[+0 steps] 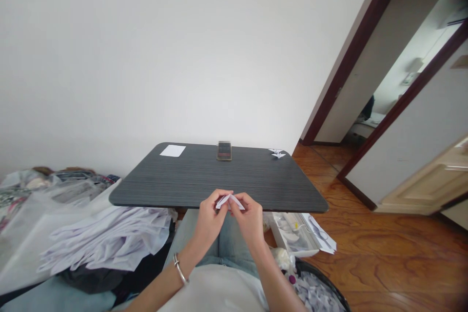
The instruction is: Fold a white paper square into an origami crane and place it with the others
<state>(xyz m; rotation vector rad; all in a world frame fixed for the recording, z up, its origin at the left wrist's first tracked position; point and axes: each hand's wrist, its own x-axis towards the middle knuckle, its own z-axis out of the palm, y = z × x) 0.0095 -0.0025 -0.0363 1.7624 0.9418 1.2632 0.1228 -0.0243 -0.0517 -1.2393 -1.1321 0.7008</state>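
Note:
A small piece of folded white paper (237,202) is pinched between my two hands over the near edge of the dark table (175,180). My left hand (212,209) grips its left side with thumb and fingers. On the other side, my right hand (250,214) holds it with the thumb in front. The fingers hide part of the paper, so its full shape cannot be made out. Two small folded paper figures (278,155) sit at the table's far right corner. A stack of white paper sheets (172,150) lies at the far left.
A phone-like dark device (224,151) stands at the table's back edge by the wall. White cloth (109,239) is piled to the left. Right of my legs are an open white box (292,234) and a black-rimmed bin (318,292) with paper scraps.

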